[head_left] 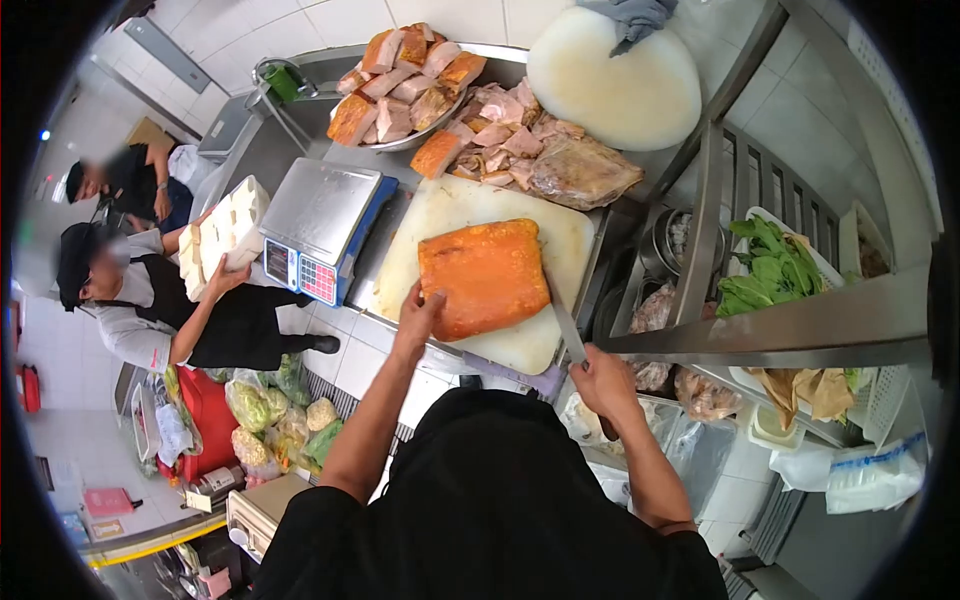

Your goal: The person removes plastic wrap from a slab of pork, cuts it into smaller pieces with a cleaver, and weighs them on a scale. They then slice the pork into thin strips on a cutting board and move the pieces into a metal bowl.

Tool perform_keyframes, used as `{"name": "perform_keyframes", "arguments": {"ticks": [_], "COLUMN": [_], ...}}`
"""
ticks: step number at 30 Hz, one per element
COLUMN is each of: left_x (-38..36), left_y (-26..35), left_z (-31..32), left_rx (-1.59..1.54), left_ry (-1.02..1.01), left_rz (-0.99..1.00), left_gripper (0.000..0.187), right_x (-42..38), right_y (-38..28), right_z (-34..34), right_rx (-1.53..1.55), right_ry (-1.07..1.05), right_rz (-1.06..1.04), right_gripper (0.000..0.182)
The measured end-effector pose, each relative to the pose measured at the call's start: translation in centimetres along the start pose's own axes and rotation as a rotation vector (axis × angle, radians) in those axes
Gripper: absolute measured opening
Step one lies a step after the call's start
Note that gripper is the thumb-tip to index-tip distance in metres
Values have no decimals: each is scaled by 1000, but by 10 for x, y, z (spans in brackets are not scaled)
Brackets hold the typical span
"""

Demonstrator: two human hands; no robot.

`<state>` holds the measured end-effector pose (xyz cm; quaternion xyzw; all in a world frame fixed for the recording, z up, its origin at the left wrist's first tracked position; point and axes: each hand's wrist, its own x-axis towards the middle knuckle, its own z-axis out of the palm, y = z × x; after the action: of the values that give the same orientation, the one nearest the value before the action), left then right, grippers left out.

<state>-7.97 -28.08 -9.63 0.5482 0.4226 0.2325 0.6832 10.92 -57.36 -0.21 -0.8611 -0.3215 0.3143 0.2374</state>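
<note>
On the cutting board point(395, 270) lies a rectangular slab of roast pork point(482, 280), its orange-brown skin side up. My left hand point(421, 318) grips the slab's near left edge, with fingertips against the side and top. In my right hand point(604, 382) is a knife point(568, 332), its blade slanting up along the slab's right side with the tip close to the edge. Behind the board, cut pork pieces point(500, 135) and a larger browned chunk point(588, 170) lie heaped. A metal bowl point(425, 132) holds more thick pork blocks point(392, 118).
A digital scale point(318, 215) stands left of the board. Further left, a person point(215, 310) carries stacked white containers point(225, 235); another person point(130, 185) stands behind. A round white board point(615, 80) leans at the back. Metal shelving point(700, 230) with leafy greens point(770, 268) rises on the right.
</note>
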Motion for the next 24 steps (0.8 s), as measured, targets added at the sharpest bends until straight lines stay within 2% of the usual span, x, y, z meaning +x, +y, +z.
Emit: {"name": "perform_keyframes", "arguments": {"ticks": [2, 6, 8, 10, 11, 12, 13, 14, 16, 18, 19, 20, 22, 23, 24], "left_x": [27, 133, 171, 200, 204, 199, 200, 203, 217, 201, 192, 184, 173, 166, 162], "left_y": [8, 37, 67, 85, 90, 103, 106, 101, 76, 75, 77, 81, 80, 73, 61], "left_z": [-18, -55, -45, -25, -15, -1, 7, 12, 20, 31, 34, 36, 35, 32, 25], "left_rx": [56, 263, 318, 500, 491, 612, 733, 726, 610, 596, 590, 579, 744, 685, 679], "left_ry": [-67, -319, -436, -430, -442, -425, -405, -419, -569, -645, -702, -706, -668, -535, -544], "left_rz": [30, -32, -76, -21, -15, 33, 77, 77, 123, 139, 157, 157, 205, 357, 346], "left_gripper": [54, 54, 58, 55, 55, 53, 52, 52, 52, 49, 47, 47, 41, 33, 33], "right_x": [-11, -26, -35, -45, -47, -41, -31, -21, 8, 26, 30, 33, 18, 13, 7], "right_y": [-6, -7, -16, -21, -24, -24, -21, -19, -27, -28, -34, -40, -57, -50, -42], "right_z": [4, 12, 1, 0, 3, 4, 3, 5, 3, 13, 20, 28, 39, 39, 38], "right_rx": [-10, -59, -40, 133, 291, 282, 187, 91, -6, -56, -108, -159, -251, -113, 27], "right_ry": [-15, -51, -66, -32, 33, 45, 179, 310, 396, 400, 328, 254, 257, 225, 194], "right_rz": [-57, -73, -68, 2, 80, 86, 79, 74, 110, 157, 127, 97, 130, 190, 253], "right_gripper": [28, 29, 28, 29, 31, 31, 31, 32, 32, 31, 31, 31, 31, 31, 32]}}
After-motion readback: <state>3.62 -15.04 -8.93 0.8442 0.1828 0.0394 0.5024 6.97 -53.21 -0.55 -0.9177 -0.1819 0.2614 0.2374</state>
